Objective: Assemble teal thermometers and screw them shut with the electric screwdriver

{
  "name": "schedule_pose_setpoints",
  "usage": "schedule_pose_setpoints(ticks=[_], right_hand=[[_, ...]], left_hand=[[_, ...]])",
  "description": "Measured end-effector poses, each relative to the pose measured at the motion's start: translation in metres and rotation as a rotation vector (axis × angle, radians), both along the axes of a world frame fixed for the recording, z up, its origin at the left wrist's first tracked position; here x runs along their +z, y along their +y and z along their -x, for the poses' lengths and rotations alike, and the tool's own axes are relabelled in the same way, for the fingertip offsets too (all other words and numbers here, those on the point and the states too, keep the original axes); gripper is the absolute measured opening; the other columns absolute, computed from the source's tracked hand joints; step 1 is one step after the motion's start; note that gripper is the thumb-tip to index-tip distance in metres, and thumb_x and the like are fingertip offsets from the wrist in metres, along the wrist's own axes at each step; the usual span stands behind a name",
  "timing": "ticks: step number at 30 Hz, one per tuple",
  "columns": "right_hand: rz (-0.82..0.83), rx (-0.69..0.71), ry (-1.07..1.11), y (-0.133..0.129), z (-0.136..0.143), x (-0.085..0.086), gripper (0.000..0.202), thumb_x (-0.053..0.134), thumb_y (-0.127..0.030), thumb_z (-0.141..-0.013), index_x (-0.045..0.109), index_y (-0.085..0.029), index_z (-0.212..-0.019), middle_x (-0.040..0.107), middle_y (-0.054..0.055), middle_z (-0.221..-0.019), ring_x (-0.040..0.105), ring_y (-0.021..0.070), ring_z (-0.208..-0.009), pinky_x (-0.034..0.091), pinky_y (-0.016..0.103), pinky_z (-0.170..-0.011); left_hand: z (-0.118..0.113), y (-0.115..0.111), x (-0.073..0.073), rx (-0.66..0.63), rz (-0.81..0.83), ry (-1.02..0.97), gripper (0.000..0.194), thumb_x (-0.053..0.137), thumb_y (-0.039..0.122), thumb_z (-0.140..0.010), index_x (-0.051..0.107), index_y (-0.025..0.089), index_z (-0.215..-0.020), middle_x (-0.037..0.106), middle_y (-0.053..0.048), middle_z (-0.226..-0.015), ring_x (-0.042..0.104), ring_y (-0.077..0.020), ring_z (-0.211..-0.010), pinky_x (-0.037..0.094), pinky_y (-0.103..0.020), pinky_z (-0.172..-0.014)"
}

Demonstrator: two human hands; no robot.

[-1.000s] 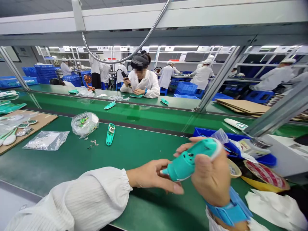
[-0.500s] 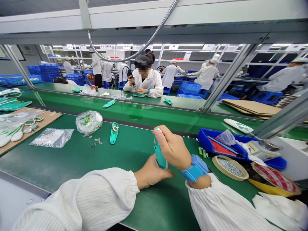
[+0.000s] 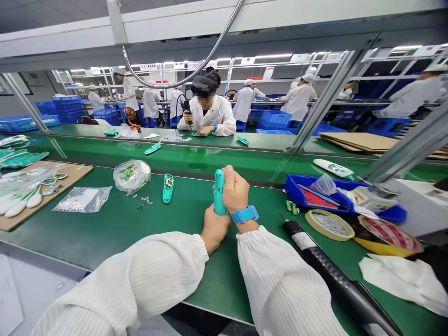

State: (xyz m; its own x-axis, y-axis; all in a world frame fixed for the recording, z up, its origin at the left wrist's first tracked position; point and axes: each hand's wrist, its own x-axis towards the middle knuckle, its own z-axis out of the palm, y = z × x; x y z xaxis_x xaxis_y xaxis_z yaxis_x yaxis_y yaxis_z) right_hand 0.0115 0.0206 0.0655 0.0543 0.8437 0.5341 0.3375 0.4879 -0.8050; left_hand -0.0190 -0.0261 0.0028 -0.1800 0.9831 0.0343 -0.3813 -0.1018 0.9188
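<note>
A teal plastic device housing (image 3: 220,198) stands nearly upright between my hands above the green table. My left hand (image 3: 214,227) is closed around its lower end. My right hand (image 3: 236,190) is closed on its upper part from the right side; the fingertips are mostly hidden. An open teal housing with a circuit board and small screen (image 3: 168,188) lies on the table beyond, to the left. A black electric screwdriver (image 3: 324,261) rests right of my right forearm, its bit pointing away from me.
Left are a bag of green parts (image 3: 132,176), a flat clear bag (image 3: 83,199) and a cardboard sheet (image 3: 16,224) with white pieces. Right stand a blue tray (image 3: 292,186) and a round dish of screws (image 3: 310,221). Opposite, a co-worker (image 3: 224,116) sits.
Both hands have moved the housing slightly left and up, and turned it so its other side faces me. My right forearm shifted left, and the screwdriver has come into view.
</note>
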Motion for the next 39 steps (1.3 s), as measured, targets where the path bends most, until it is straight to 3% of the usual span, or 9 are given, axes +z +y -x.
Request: schedule_pose_setpoints(ticks=[5, 13, 16, 19, 25, 27, 30, 34, 39], right_hand=[[0.044, 0.048, 0.035, 0.001, -0.005, 0.001, 0.043, 0.028, -0.055, -0.084, 0.048, -0.021, -0.067, 0.058, 0.000, -0.053, 0.055, 0.0156, -0.049, 0.042, 0.028, -0.051], [0.195, 0.180, 0.055, -0.005, -0.027, 0.001, 0.040, 0.040, -0.061, -0.077, 0.040, -0.021, -0.072, 0.058, -0.002, -0.058, 0.054, 0.0130, -0.049, 0.043, 0.026, -0.048], [0.205, 0.196, 0.037, -0.007, -0.026, 0.002, 0.041, 0.054, -0.058, -0.070, 0.037, -0.021, -0.072, 0.056, -0.004, -0.057, 0.054, 0.0128, -0.051, 0.043, 0.025, -0.048], [0.168, 0.227, -0.012, -0.007, -0.030, 0.007, 0.035, 0.052, -0.053, -0.074, 0.040, -0.020, -0.073, 0.060, -0.002, -0.062, 0.057, 0.0135, -0.058, 0.044, 0.026, -0.055], [-0.012, 0.055, -0.011, 0.007, -0.054, 0.015, 0.029, 0.041, -0.050, -0.083, 0.042, -0.021, -0.077, 0.060, -0.001, -0.071, 0.051, 0.0120, -0.060, 0.040, 0.026, -0.061], [-0.046, 0.002, -0.012, 0.012, -0.056, 0.008, 0.030, 0.050, -0.050, -0.078, 0.041, -0.021, -0.076, 0.056, -0.001, -0.069, 0.048, 0.0117, -0.058, 0.039, 0.026, -0.058], [-0.068, -0.045, -0.053, 0.018, -0.053, -0.013, 0.033, 0.059, -0.048, -0.071, 0.040, -0.021, -0.073, 0.050, -0.002, -0.068, 0.045, 0.0123, -0.057, 0.038, 0.026, -0.055], [-0.075, 0.012, -0.184, 0.021, -0.050, -0.044, 0.033, 0.058, -0.045, -0.072, 0.039, -0.021, -0.060, 0.044, -0.001, -0.061, 0.042, 0.0147, -0.061, 0.036, 0.028, -0.059], [0.005, 0.110, -0.284, 0.008, -0.054, -0.051, 0.033, 0.058, -0.044, -0.072, 0.039, -0.021, -0.057, 0.041, -0.002, -0.055, 0.038, 0.0139, -0.056, 0.033, 0.028, -0.056]], left_hand=[[0.011, 0.005, -0.003, -0.029, 0.004, 0.108, 0.031, 0.069, 0.028, -0.052, 0.042, 0.018, -0.064, 0.038, 0.009, -0.047, 0.028, -0.0035, -0.042, 0.024, -0.020, -0.043], [0.020, 0.001, -0.001, -0.251, 0.004, 0.297, 0.027, 0.071, 0.020, -0.054, 0.044, 0.015, -0.057, 0.040, 0.007, -0.048, 0.033, -0.0050, -0.046, 0.026, -0.020, -0.047], [0.020, 0.001, 0.002, -0.291, -0.023, 0.308, 0.025, 0.072, 0.023, -0.056, 0.050, 0.014, -0.065, 0.045, 0.006, -0.054, 0.038, -0.0063, -0.051, 0.029, -0.020, -0.050], [0.029, 0.003, 0.005, -0.348, -0.022, 0.305, 0.032, 0.072, 0.030, -0.059, 0.051, 0.015, -0.077, 0.041, 0.008, -0.054, 0.033, -0.0044, -0.047, 0.027, -0.019, -0.045], [0.061, 0.007, 0.009, -0.420, 0.059, 0.096, 0.041, 0.071, 0.026, -0.060, 0.044, 0.020, -0.091, 0.033, 0.011, -0.053, 0.023, -0.0019, -0.039, 0.014, -0.016, -0.036], [0.070, 0.007, 0.012, -0.497, 0.090, 0.024, 0.036, 0.068, 0.024, -0.061, 0.043, 0.020, -0.088, 0.033, 0.011, -0.053, 0.020, -0.0018, -0.038, 0.013, -0.016, -0.036], [0.076, 0.002, 0.016, -0.612, 0.120, -0.006, 0.033, 0.066, 0.021, -0.060, 0.044, 0.018, -0.085, 0.039, 0.008, -0.058, 0.028, -0.0032, -0.042, 0.018, -0.017, -0.037], [0.074, -0.006, 0.019, -0.722, 0.132, -0.131, 0.031, 0.065, 0.015, -0.060, 0.044, 0.018, -0.083, 0.039, 0.006, -0.060, 0.032, -0.0043, -0.047, 0.022, -0.018, -0.041], [0.070, -0.008, 0.018, -0.687, 0.135, -0.144, 0.031, 0.068, 0.016, -0.062, 0.044, 0.019, -0.082, 0.037, 0.007, -0.061, 0.029, -0.0036, -0.047, 0.022, -0.019, -0.043]])
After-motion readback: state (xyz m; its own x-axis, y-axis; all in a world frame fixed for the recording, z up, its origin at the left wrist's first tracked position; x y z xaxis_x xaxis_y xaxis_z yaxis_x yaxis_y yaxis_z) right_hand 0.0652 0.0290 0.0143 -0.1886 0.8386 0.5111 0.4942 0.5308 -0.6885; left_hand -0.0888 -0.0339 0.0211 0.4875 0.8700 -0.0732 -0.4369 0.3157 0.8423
